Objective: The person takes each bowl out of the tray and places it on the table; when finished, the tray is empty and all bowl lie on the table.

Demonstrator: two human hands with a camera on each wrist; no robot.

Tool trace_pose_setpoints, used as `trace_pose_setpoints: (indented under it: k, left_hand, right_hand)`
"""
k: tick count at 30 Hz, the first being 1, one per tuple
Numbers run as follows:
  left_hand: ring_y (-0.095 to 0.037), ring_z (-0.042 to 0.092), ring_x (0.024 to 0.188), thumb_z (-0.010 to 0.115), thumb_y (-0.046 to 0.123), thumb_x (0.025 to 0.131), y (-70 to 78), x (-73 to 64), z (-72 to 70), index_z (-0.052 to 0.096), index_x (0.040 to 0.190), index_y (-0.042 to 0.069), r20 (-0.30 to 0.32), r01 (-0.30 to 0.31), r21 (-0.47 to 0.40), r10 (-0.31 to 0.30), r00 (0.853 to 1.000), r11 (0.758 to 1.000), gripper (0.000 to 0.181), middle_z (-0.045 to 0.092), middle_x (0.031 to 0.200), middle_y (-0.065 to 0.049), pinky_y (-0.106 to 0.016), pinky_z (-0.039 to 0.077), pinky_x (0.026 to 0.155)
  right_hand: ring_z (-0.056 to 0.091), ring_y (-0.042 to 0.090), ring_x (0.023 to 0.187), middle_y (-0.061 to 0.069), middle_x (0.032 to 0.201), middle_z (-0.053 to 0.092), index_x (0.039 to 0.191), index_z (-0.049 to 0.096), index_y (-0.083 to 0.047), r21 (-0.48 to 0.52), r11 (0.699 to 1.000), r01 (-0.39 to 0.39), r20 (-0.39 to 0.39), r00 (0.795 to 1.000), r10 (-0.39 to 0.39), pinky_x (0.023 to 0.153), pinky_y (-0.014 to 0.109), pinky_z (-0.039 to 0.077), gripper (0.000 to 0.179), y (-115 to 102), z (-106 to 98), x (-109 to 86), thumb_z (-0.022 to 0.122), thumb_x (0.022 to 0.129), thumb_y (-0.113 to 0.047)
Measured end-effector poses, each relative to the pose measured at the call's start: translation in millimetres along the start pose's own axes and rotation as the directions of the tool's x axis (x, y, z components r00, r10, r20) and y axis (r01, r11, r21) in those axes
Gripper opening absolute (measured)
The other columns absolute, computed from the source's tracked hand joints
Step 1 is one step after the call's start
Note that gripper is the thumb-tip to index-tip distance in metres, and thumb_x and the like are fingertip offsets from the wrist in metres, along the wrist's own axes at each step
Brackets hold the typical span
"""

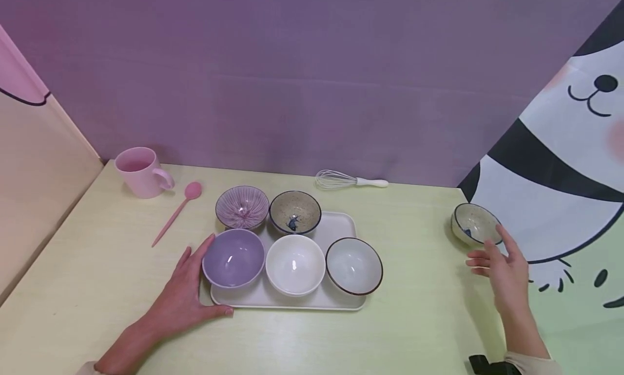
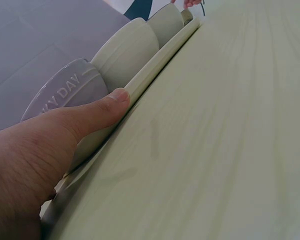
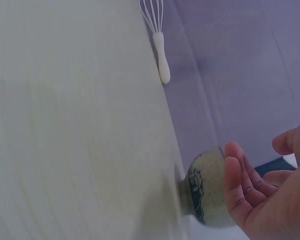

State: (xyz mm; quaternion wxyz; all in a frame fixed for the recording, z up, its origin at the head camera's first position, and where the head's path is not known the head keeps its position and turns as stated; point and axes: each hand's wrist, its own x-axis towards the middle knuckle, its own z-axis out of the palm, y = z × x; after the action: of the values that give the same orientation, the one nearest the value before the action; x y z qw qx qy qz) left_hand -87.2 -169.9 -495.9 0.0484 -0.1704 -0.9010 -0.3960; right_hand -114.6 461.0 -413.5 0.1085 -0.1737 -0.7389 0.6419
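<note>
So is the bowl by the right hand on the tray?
Off: the bowl is apart from the tray, with table visible between them.

Five glossy round bowls (image 1: 294, 262) hide much of the white rectangular tray (image 1: 336, 226). The left hand (image 2: 47, 147) covers part of the smooth purple bowl (image 2: 72, 90), leaving only the end of its raised lettering readable. The right wrist view's top edge crops the white-handled wire whisk (image 3: 162, 57); the right hand (image 3: 275, 205) masks part of the speckled beige bowl (image 3: 204, 185).
</note>
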Motion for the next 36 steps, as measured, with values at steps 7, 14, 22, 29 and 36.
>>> trace_pose_setpoints:
  k: [7,14,22,29,36]
  left_hand:
    - [-0.050,0.032,0.162,0.103,0.063,0.065,0.3,-0.5,-0.7,0.016,0.178,0.012,0.005,0.004,-0.002,-0.004,1.000,1.000,0.151,0.038,0.175,-0.021,-0.058,0.009,0.141]
    - [-0.049,0.037,0.160,0.103,0.063,0.066,-0.5,0.0,0.0,0.017,0.178,0.011,-0.005,-0.023,0.000,0.023,1.000,1.000,0.151,0.039,0.174,-0.023,-0.051,0.006,0.142]
    - [-0.050,0.038,0.158,0.104,0.062,0.065,-1.5,0.3,0.0,0.017,0.178,0.010,-0.015,-0.036,0.008,0.036,0.999,0.999,0.152,0.040,0.174,-0.023,-0.049,0.006,0.142]
    - [-0.052,0.030,0.162,0.104,0.062,0.064,-0.8,-0.3,-0.4,0.017,0.178,0.012,-0.001,-0.003,-0.007,0.003,1.000,1.000,0.152,0.038,0.175,-0.022,-0.060,0.010,0.141]
    - [-0.053,0.027,0.163,0.104,0.062,0.064,-0.2,0.0,-0.5,0.016,0.178,0.013,0.005,0.010,-0.011,-0.010,1.000,1.000,0.152,0.038,0.176,-0.022,-0.065,0.012,0.139]
  right_hand:
    - [0.075,0.005,0.068,-0.009,0.081,0.079,0.179,0.021,-0.014,-0.032,0.997,0.067,0.040,0.997,-0.065,0.063,0.016,0.064,0.068,-6.0,22.0,-15.4,0.051,0.118,-0.020]
    - [0.075,0.007,0.068,-0.007,0.082,0.080,0.173,0.038,-0.013,-0.035,0.990,0.137,0.070,0.988,-0.134,0.063,0.017,0.064,0.060,-2.0,43.2,-31.0,0.056,0.117,-0.017]
    - [0.076,0.009,0.069,-0.004,0.085,0.080,0.163,0.055,-0.019,-0.059,0.974,0.220,0.137,0.968,-0.210,0.064,0.019,0.065,0.048,1.1,66.7,-49.9,0.059,0.116,-0.013]
    - [0.075,0.012,0.069,0.000,0.085,0.079,0.162,0.057,-0.016,-0.108,0.954,0.279,0.202,0.946,-0.254,0.064,0.021,0.064,0.046,-2.4,86.5,-66.8,0.058,0.116,-0.012]
    - [0.075,0.018,0.070,0.008,0.086,0.078,0.163,0.055,-0.014,-0.172,0.937,0.305,0.282,0.926,-0.250,0.064,0.025,0.066,0.047,-0.1,105.3,-80.3,0.057,0.117,-0.012]
